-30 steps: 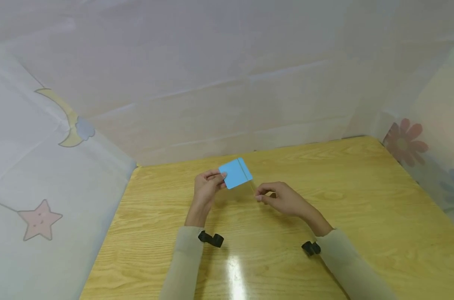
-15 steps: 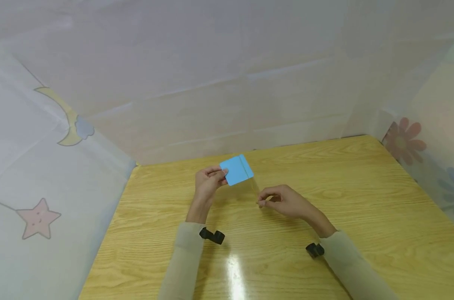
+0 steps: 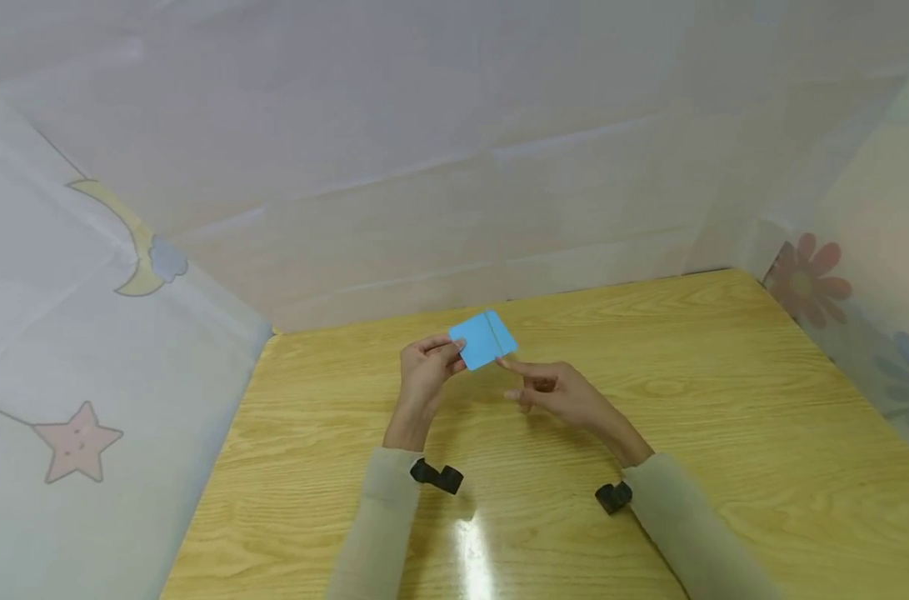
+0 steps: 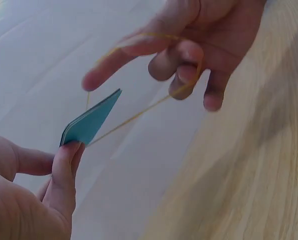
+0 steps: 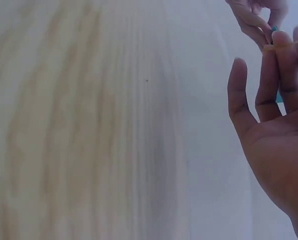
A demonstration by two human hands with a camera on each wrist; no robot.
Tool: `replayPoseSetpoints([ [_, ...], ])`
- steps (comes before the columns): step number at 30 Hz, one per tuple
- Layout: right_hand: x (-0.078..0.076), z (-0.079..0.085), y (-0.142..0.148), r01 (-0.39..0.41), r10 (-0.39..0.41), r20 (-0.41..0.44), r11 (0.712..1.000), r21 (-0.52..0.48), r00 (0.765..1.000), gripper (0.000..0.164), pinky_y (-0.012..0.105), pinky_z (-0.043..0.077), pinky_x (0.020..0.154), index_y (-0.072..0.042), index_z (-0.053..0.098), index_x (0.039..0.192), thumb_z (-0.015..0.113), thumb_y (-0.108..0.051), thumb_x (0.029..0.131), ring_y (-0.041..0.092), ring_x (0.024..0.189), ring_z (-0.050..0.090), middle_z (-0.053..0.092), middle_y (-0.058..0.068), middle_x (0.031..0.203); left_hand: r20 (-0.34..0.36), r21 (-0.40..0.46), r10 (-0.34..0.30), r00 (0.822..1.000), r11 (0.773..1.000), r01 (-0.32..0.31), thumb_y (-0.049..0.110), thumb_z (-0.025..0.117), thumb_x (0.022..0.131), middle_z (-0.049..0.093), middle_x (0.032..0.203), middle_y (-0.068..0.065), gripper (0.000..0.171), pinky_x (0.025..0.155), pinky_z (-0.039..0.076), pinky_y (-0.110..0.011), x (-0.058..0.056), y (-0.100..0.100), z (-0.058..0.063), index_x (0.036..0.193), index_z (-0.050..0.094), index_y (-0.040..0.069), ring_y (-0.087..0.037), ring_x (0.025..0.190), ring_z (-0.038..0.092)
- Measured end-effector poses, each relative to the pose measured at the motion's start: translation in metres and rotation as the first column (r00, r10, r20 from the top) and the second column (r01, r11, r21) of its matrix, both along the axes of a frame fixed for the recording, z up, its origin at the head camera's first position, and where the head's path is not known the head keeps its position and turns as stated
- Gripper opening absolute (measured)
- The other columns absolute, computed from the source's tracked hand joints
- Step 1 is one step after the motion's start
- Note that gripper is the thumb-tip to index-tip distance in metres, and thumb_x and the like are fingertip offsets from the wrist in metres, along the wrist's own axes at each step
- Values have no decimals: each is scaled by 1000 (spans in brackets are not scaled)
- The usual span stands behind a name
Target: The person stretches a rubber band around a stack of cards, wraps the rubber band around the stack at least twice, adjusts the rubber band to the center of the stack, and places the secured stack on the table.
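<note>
Near the back of the table, my left hand (image 3: pixel 424 372) pinches a thin stack of blue square cards (image 3: pixel 475 340) between thumb and fingers, tilted above the wood. A thin yellow rubber band (image 4: pixel 134 118) crosses the cards near their right end and is stretched out from them. My right hand (image 3: pixel 566 396) holds the band's free loop on its bent fingers, clearest in the left wrist view. Its index finger reaches to the lower edge of the cards. In the right wrist view the band runs across the fingertips of that hand, and the cards are mostly hidden behind them.
A wooden table (image 3: pixel 312 500) lies beneath both hands. Pale cloth walls (image 3: pixel 454 167) close it in at the back and sides, printed with a moon, a star and flowers. Black wrist cameras (image 3: pixel 437 476) sit on both cuffs.
The right hand first pulled the band down and away from the cards with pinched fingertips. Now its fingers are spread inside the loop and the index finger has come up to the cards.
</note>
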State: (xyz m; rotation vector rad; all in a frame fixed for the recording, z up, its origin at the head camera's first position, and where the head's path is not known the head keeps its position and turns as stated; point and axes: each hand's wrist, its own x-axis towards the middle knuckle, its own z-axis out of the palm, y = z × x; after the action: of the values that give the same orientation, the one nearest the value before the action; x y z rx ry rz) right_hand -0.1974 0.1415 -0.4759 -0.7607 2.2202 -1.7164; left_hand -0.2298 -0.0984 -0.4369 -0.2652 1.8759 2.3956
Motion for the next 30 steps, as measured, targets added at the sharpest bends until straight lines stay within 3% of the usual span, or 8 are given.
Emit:
replayPoseSetpoints([
  [4, 2, 1, -5, 20, -21, -26, 999, -40, 999, 61, 38, 64, 78, -27, 36, 164, 61, -22, 108, 42, 78, 67, 62, 29, 81, 23, 29, 63, 998, 998, -64, -2, 72, 96, 68, 95, -12, 19, 68, 64, -19, -1, 7, 4, 113, 68, -11, -13, 75, 72],
  [9, 4, 3, -18, 107, -103, 34, 983, -148, 994, 65, 38, 63, 102, -41, 22, 166, 55, -28, 112, 40, 84, 73, 69, 27, 79, 3, 53, 152, 988, 987, -152, -2, 71, 97, 67, 100, -16, 25, 68, 64, -19, -2, 16, 6, 117, 66, -16, -14, 75, 72],
  [12, 5, 3, -29, 136, -116, 89, 955, -264, 989, 65, 47, 60, 107, -39, 16, 168, 50, -28, 114, 34, 78, 74, 68, 20, 72, -30, 73, 192, 981, 979, -189, -3, 70, 97, 69, 97, -16, 22, 68, 65, -20, -3, 21, 5, 114, 67, -16, -15, 74, 74],
  [15, 7, 4, -39, 175, -100, 207, 906, -385, 973, 63, 48, 59, 108, -41, 11, 168, 43, -34, 115, 20, 74, 71, 65, 4, 72, -66, 98, 227, 972, 970, -221, -5, 70, 96, 71, 91, -15, 17, 67, 65, -20, -3, 24, 5, 110, 67, -15, -15, 72, 74],
  [18, 11, 6, -48, 255, -67, 364, 828, -500, 929, 62, 45, 60, 106, -47, 8, 167, 40, -46, 113, 13, 77, 70, 63, -4, 73, -94, 108, 257, 962, 963, -246, -7, 70, 95, 70, 84, -11, 13, 65, 65, -20, -3, 27, 5, 106, 67, -12, -14, 69, 73],
  [22, 17, 11, -57, 346, -3, 494, 717, -605, 870, 65, 50, 59, 109, -48, 7, 167, 37, -54, 110, 13, 80, 71, 65, -4, 70, -132, 90, 281, 951, 958, -271, -5, 71, 95, 66, 83, -9, 10, 63, 65, -21, -4, 30, 3, 102, 67, -10, -14, 67, 72],
  [26, 20, 17, -65, 422, 53, 594, 653, -629, 803, 68, 55, 56, 111, -45, 4, 168, 37, -57, 110, 12, 82, 69, 64, -5, 67, -168, 52, 293, 941, 956, -288, -5, 73, 94, 65, 84, -9, 9, 64, 66, -24, -4, 32, 2, 100, 68, -9, -15, 67, 71],
  [30, 19, 19, -67, 496, 71, 672, 618, -610, 737, 66, 58, 56, 111, -42, 7, 169, 37, -55, 112, 12, 83, 64, 59, -5, 66, -210, 20, 282, 936, 958, -285, -6, 73, 94, 66, 82, -8, 8, 61, 66, -24, -3, 33, 0, 99, 69, -10, -14, 65, 71],
])
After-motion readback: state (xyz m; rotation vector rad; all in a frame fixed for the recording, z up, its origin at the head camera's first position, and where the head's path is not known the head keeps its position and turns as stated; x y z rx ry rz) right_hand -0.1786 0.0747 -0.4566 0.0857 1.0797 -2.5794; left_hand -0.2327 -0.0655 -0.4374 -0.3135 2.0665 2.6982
